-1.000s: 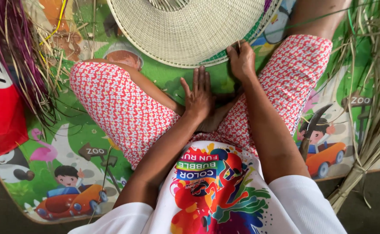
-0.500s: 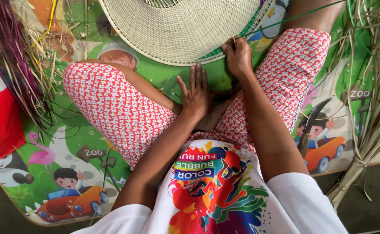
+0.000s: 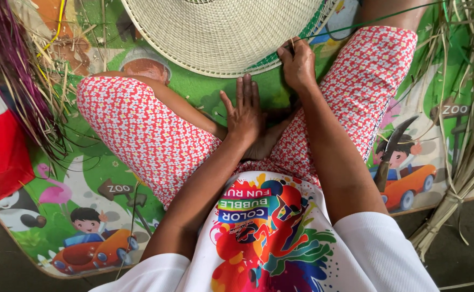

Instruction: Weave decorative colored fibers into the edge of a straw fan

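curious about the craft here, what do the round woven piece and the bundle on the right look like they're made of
Round woven piece: apparently pale, matte palm or straw strips, tightly plaited, with a green edge strand. The right hand pinches its rim. Bundle: dried, flat leaf strips, beige-green, seemingly tied near the bottom.

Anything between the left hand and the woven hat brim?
Nothing visible. The left hand lies flat and open just below the hat, with only bare mat between. The right hand is already at the brim edge.
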